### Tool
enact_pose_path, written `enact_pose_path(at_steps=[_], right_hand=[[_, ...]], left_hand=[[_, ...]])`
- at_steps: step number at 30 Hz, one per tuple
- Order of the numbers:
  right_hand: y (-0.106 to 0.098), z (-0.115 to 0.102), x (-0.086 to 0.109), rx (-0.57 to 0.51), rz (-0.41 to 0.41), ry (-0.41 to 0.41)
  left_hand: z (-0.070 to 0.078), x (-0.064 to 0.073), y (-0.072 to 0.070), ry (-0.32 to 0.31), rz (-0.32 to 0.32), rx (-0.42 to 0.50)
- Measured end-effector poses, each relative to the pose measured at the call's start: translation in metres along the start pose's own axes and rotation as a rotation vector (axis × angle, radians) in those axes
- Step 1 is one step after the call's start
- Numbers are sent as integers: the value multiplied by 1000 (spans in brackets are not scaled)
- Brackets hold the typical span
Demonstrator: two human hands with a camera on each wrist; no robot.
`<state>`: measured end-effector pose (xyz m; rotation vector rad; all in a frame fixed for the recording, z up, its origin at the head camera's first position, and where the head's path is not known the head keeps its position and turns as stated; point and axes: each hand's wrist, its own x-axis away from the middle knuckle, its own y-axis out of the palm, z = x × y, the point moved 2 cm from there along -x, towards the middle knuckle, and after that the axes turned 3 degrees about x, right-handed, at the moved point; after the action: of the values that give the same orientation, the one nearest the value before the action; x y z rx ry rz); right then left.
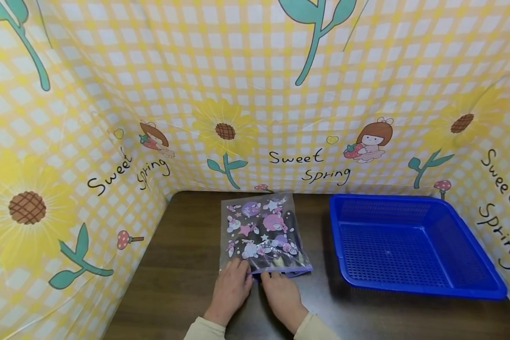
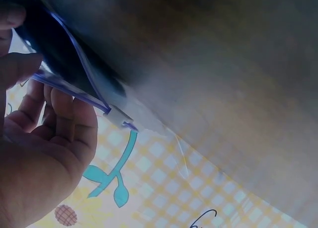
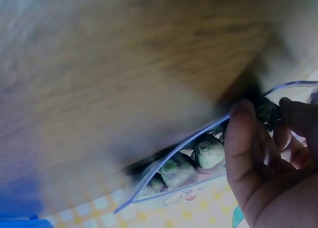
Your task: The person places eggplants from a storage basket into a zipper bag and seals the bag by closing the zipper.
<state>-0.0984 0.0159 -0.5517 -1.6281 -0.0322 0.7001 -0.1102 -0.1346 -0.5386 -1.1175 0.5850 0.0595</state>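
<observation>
A clear zip bag [image 1: 261,226] with pink and purple cartoon prints lies flat, its purple-edged mouth toward me. Inside are several dark, glossy vegetables with pale green stem ends, which look like eggplants [image 3: 180,171]. My left hand [image 1: 231,288] grips the rim at the left of the mouth; in the left wrist view its thumb and curled fingers lie about the lower edge, near the white slider [image 2: 119,116]. My right hand [image 1: 282,295] is at the middle of the mouth. Its thumb and fingers pinch the dark green end of one eggplant [image 3: 268,114]. The mouth gapes in both wrist views.
To the right of the bag stands a blue plastic basket [image 1: 340,257] with perforated sides and bottom. Both rest on a dark brown wooden table [image 1: 174,245]. A yellow checked cloth [image 1: 246,94] with sunflower prints hangs behind the table and at its sides.
</observation>
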Motion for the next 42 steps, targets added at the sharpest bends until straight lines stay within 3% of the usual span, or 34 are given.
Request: enact_pose_path(at_steps=[4,9,12,21,26,28,31,36,39,42], right_hand=[[4,3,0,13,21,-5],[1,2,1,-11,-96,-1],[-1,1,1,-17,-116,4],[-1,-4,7,5,-146,6],[-2,-2,11,-12,-142,1],[-3,-1,12,-39,-140,1],[-5,1,15,-104,-129,21],[-14,6,15,-247,-121,110],[-21,8,13,-251,-79,140],[-23,11,11,-191,-29,156]], left_hand=[[-1,0,3,9,5,1],[-2,-1,3,27,29,-6],[-2,-2,4,29,34,-7],[-4,1,4,-19,-35,-5],[-3,3,1,14,-21,-1],[-4,5,-3,8,-46,0],[-8,9,-9,-63,-131,15],[-21,15,-21,-254,-259,74],[-26,15,-24,-334,-314,100],[-28,15,-23,-367,-350,114]])
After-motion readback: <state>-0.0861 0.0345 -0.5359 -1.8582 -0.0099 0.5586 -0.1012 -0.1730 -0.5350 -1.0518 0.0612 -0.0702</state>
